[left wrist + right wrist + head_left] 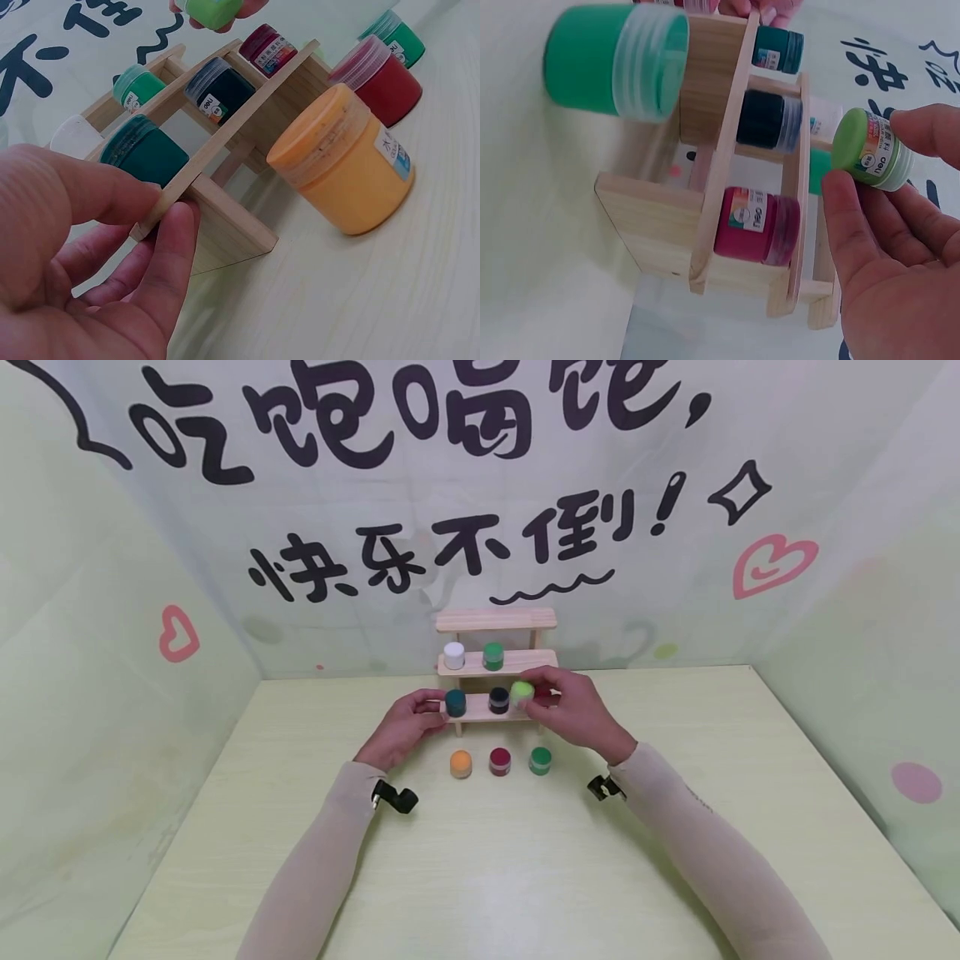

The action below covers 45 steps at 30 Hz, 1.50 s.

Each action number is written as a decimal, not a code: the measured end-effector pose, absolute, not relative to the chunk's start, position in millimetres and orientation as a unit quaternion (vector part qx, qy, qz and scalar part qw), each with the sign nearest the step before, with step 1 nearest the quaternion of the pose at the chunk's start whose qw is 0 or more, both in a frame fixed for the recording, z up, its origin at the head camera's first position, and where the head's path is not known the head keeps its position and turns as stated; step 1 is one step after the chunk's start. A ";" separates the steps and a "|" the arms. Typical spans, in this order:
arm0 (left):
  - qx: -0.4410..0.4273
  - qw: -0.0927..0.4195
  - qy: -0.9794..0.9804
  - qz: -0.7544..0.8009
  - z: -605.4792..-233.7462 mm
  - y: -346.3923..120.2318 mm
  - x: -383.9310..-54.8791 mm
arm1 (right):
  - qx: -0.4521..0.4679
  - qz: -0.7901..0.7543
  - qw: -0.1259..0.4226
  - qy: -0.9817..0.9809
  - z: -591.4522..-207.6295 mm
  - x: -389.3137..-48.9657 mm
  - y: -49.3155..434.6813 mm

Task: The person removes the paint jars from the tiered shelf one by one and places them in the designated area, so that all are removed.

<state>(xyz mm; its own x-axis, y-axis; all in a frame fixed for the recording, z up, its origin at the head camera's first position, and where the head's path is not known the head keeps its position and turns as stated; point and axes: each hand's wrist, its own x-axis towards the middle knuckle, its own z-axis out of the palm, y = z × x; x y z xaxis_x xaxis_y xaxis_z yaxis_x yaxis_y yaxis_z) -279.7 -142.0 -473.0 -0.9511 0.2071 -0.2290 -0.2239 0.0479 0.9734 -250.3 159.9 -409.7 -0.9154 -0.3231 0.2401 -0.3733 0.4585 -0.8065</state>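
Observation:
A small three-tier wooden rack (497,620) stands at the back of the table. My left hand (408,722) pinches the left end of its lowest shelf, beside a teal paint jar (146,150). A light green paint jar (866,146) is held between the thumb and fingers of my right hand (573,710), tilted and raised in front of the rack. Also on the lowest shelf are a dark paint jar (219,88) and a crimson paint jar (754,225), the latter hidden in the head view. The middle shelf bears a white jar (453,655) and a green jar (492,656).
In front of the rack, an orange jar (461,764), a dark red jar (499,762) and another green jar (540,761) stand in a row on the pale table (480,877). A printed cloth backdrop (405,635) hangs close behind the rack.

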 end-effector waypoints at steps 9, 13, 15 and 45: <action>-0.006 0.159 0.705 0.691 -472.6 -141.8 -279.4 | 0.228 0.473 0.010 -0.851 -419.1 -240.2 152.2; -0.001 0.160 0.703 0.693 -473.0 -142.1 -279.7 | 0.243 0.482 0.001 -0.842 -422.7 -236.2 151.6; 0.001 0.160 0.704 0.693 -473.2 -142.4 -279.9 | 0.252 0.484 -0.003 -0.838 -424.6 -234.2 151.0; 0.005 0.159 0.700 0.696 -472.2 -142.1 -279.2 | 0.361 0.439 -0.081 -0.819 -448.2 -197.0 114.4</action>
